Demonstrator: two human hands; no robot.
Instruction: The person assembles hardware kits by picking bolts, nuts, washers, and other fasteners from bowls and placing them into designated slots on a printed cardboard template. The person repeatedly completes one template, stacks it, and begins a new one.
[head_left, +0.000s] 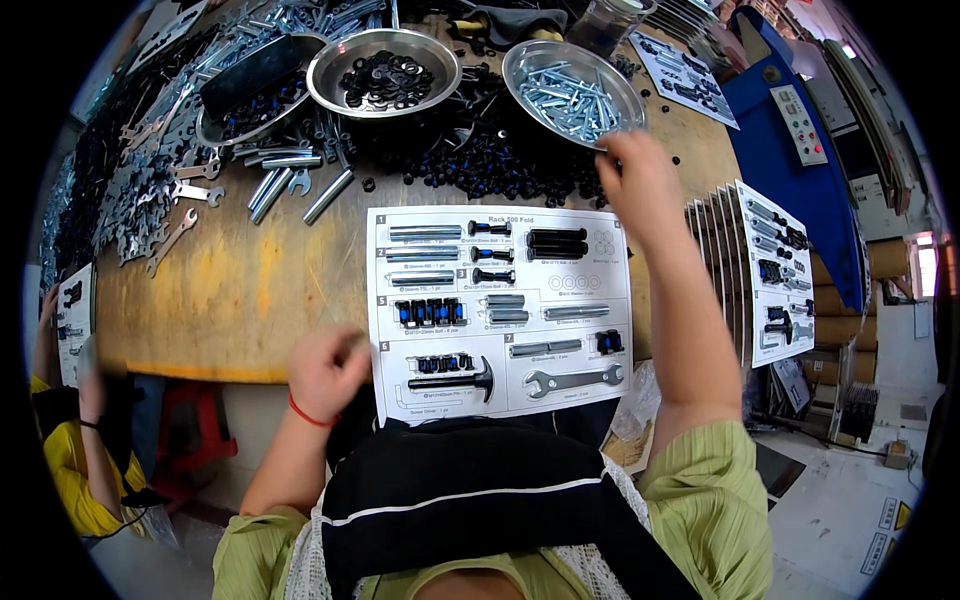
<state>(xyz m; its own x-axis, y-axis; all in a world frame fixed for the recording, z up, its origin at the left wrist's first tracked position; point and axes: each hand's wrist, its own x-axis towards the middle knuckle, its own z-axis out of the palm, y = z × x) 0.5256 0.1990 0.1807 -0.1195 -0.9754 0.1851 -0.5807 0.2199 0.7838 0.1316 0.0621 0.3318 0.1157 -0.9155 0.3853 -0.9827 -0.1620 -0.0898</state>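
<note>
Right hand at screw tray rim, left hand fisted near sheet

Wooden bench; parts sheet; three metal bowls; loose spanners

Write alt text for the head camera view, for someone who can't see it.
A person's right hand reaches into a metal bowl of silver bolts while the left hand, fisted, rests beside a printed parts sheet laid with bolts, tubes and a wrench on a wooden table.

Glossy metal bowl, matt wooden table
</note>
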